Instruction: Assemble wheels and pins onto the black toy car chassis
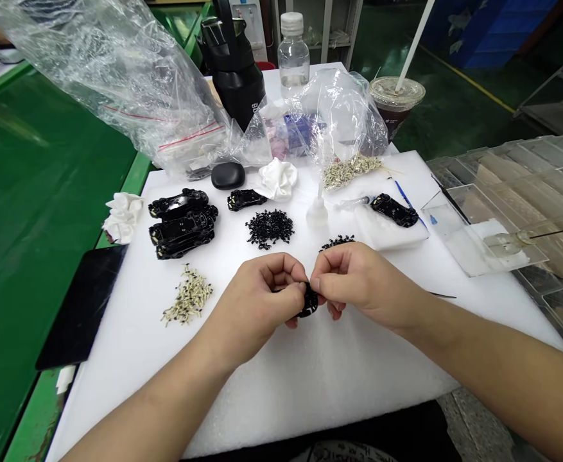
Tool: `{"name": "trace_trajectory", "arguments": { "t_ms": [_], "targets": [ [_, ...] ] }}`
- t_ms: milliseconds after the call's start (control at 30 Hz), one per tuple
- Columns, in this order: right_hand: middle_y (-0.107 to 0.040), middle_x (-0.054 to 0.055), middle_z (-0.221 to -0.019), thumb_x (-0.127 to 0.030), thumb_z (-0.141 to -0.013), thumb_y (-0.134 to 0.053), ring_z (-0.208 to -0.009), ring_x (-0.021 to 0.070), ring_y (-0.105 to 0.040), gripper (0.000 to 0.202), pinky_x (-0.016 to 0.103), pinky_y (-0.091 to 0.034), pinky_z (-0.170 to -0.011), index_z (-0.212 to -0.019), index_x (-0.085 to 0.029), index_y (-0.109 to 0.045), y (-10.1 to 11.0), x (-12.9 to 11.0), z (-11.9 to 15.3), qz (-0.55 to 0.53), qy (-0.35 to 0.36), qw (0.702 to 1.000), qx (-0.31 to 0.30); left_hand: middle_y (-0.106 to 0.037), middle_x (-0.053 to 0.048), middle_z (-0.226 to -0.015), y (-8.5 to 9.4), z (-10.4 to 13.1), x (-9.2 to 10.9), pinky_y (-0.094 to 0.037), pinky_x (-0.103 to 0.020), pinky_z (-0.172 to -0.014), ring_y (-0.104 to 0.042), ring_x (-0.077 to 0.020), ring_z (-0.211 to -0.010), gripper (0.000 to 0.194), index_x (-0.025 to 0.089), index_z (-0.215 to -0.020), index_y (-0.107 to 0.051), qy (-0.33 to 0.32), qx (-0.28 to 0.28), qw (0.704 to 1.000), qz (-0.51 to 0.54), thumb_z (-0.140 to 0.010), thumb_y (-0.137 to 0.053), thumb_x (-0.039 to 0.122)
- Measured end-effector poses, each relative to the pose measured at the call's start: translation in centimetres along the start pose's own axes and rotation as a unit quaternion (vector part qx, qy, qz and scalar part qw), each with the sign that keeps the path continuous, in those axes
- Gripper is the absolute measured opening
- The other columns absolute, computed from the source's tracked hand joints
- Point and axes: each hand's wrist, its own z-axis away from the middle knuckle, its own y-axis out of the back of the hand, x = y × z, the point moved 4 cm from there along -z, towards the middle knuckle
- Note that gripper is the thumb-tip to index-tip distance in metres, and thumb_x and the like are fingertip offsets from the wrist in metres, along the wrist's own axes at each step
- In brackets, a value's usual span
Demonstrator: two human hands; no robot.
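Note:
Over the middle of the white foam board [281,391], my left hand [266,298] grips a small black toy car [309,301], most of it covered by the fingers. My right hand [353,279] is closed in a pinch against the car's edge; whatever lies between thumb and forefinger is too small or hidden to name. Just beyond the hands lie a pile of tiny black parts [270,228] and a second black pile [337,241], partly hidden. To the left, cream-coloured small parts [188,296] form a heap below several black toy cars [183,224].
Another black toy car [395,210] rests on a white foam block at right, near a clear dropper bottle [316,212]. Plastic bags [165,96], a black flask [235,70] and a drink cup [397,96] stand behind. A black tablet [81,308] overhangs the left edge.

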Motion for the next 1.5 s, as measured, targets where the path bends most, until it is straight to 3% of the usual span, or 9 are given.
{"name": "trace_trajectory", "arguments": {
  "t_ms": [167, 433, 800, 1033, 1233, 1500],
  "targets": [
    [-0.057, -0.002, -0.063, -0.019, -0.073, -0.063, -0.055, 0.009, -0.053, 0.008, 0.022, -0.047, -0.053, -0.066, -0.015, -0.06, 0.0, 0.1, 0.1, -0.002, 0.001, 1.0, -0.005, -0.058, 0.005, -0.057, 0.0, -0.1, 0.1, -0.047, -0.017, -0.044, -0.051, -0.0076, -0.053, 0.009, 0.016, -0.071, -0.058, 0.012, -0.018, 1.0, 0.006, -0.065, -0.063, 0.019],
    [-0.06, -0.002, -0.065, -0.018, -0.077, -0.061, -0.056, 0.0091, -0.055, 0.01, 0.022, -0.051, -0.055, -0.068, -0.015, -0.063, 0.1, 0.1, 0.1, -0.002, 0.014, 1.0, -0.015, -0.059, 0.002, -0.061, 0.1, 0.0, 0.0, -0.046, -0.02, -0.046, -0.052, -0.0102, -0.056, 0.007, 0.017, -0.072, -0.057, -0.002, 0.0, 0.999, -0.038, -0.066, -0.061, 0.02],
    [-0.058, -0.004, -0.059, -0.021, -0.076, -0.067, -0.056, 0.0087, -0.056, 0.012, 0.018, -0.048, -0.052, -0.066, -0.016, -0.061, 0.3, -0.1, 0.1, 0.074, 0.027, 0.996, 0.032, -0.054, 0.004, -0.059, 0.3, 0.6, 0.3, -0.04, -0.021, -0.048, -0.05, -0.0095, -0.052, 0.004, 0.018, -0.073, -0.061, -0.063, 0.068, 0.982, -0.163, -0.071, -0.059, 0.02],
    [-0.058, -0.003, -0.061, -0.021, -0.073, -0.065, -0.054, 0.0094, -0.057, 0.01, 0.02, -0.048, -0.052, -0.065, -0.016, -0.06, 0.6, 0.2, -0.2, 0.026, 0.001, 0.999, 0.021, -0.061, 0.002, -0.062, 0.2, 0.7, 0.6, -0.049, -0.024, -0.05, -0.058, -0.0127, -0.055, 0.011, 0.019, -0.081, -0.066, -0.076, 0.064, 0.985, -0.141, -0.074, -0.058, 0.023],
    [-0.058, -0.003, -0.061, -0.017, -0.073, -0.063, -0.054, 0.0085, -0.056, 0.01, 0.019, -0.047, -0.052, -0.064, -0.015, -0.06, 0.5, 0.1, -0.3, 0.009, -0.009, 1.0, 0.011, -0.062, 0.004, -0.066, 0.2, 0.8, 0.4, -0.053, -0.024, -0.052, -0.059, -0.0126, -0.058, 0.018, 0.02, -0.091, -0.06, -0.072, 0.065, 0.992, -0.085, -0.073, -0.058, 0.018],
    [-0.057, -0.004, -0.06, -0.017, -0.073, -0.064, -0.053, 0.007, -0.056, 0.011, 0.017, -0.046, -0.051, -0.062, -0.015, -0.059, 0.5, 0.2, -0.4, 0.01, -0.015, 1.0, 0.001, -0.065, 0.005, -0.068, 0.2, 1.0, 0.6, -0.05, -0.023, -0.056, -0.06, -0.0114, -0.06, 0.014, 0.022, -0.091, -0.057, -0.113, 0.075, 0.978, -0.156, -0.078, -0.058, 0.018]
  ]
}}
